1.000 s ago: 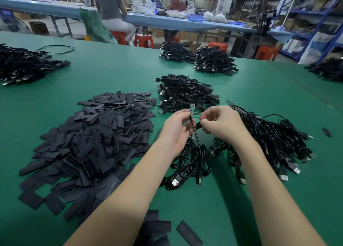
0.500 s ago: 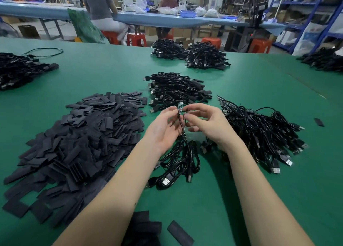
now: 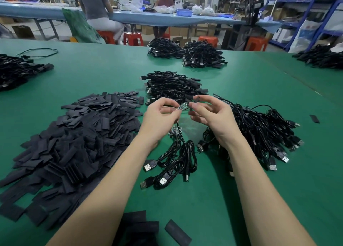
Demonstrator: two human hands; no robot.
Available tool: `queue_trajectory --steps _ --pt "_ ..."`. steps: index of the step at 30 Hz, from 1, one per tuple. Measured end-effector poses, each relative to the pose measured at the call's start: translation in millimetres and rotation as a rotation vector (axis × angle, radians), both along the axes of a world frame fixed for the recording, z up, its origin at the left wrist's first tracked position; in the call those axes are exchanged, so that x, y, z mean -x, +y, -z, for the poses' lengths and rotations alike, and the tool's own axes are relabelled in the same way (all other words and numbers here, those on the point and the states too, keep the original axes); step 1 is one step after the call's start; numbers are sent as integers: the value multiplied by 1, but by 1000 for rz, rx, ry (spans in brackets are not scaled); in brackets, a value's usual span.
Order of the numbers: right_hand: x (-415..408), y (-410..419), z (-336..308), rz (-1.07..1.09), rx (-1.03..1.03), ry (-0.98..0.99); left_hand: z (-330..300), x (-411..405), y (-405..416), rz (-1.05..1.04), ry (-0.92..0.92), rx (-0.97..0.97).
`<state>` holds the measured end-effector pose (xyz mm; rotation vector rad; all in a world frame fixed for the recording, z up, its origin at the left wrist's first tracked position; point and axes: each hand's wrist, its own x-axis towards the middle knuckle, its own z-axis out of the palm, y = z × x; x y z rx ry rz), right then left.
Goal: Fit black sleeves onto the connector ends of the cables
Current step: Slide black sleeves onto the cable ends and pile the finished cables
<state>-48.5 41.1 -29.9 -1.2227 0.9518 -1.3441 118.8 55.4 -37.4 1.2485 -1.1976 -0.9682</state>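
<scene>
Green felt-covered counter (image 3: 241, 101), worn-camera view. Left hand (image 3: 159, 119): grip pinched on the small green circuit-board connector end (image 3: 182, 105) of a thin black cable (image 3: 181, 134), held above the counter's middle; the cable hangs down to a loose coil of black USB cables (image 3: 174, 164) lying toward the near edge. Right hand (image 3: 209, 115): grip pinched on a short black sleeve (image 3: 197, 99) between thumb and forefinger, just beside the connector end and not yet over it. Large heap of flat black sleeves (image 3: 74, 138): left half of the counter, reaching the near edge. Pile of black cables with USB plugs (image 3: 259, 130): right of the hands. Further black cable bundle (image 3: 170, 86): just beyond the hands; two more bundles (image 3: 185, 54) at the far edge. Single loose black sleeve (image 3: 177, 231): near edge.
</scene>
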Motion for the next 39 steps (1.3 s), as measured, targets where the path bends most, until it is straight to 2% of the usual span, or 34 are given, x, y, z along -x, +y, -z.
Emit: queue_trajectory --steps 7,12,16,28,34,39 --pt "0 4 0 22 156 58 -6 -13 -1 200 256 -145" --pt "-1 5 -1 -6 180 5 -7 -16 -1 280 446 -215" --pt "-1 5 -1 -25 194 -54 -8 -17 0 298 507 -247" --pt "-2 7 -2 -108 213 -23 -11 -23 3 343 438 -261" --pt "6 7 -7 -228 185 51 -14 -28 2 404 350 -268" --pt "12 5 -7 -372 76 108 -16 -36 3 506 255 -253"
